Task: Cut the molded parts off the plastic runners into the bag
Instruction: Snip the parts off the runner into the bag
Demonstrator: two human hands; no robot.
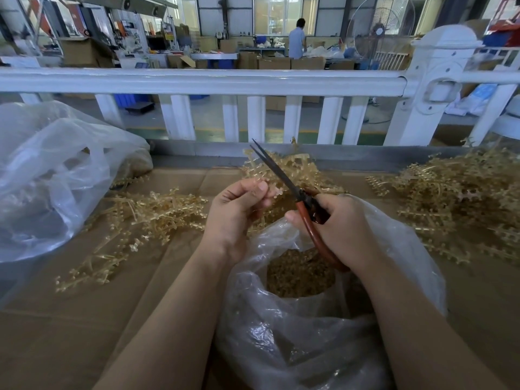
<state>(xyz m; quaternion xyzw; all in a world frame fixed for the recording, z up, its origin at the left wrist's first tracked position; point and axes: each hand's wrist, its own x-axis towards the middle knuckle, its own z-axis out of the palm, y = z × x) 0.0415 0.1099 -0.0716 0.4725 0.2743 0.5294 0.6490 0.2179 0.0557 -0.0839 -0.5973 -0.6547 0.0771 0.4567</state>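
Around the bag [332,319], runners [157,212] lie heaped; left hand [239,212] pinches a runner piece [274,191], right hand [343,223] grips scissors [284,178].

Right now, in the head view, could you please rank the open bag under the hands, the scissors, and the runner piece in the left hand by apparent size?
1. open bag, by far the largest
2. scissors
3. runner piece pinched in the left hand, smallest; partly hidden by fingers

The right hand holds the scissors.
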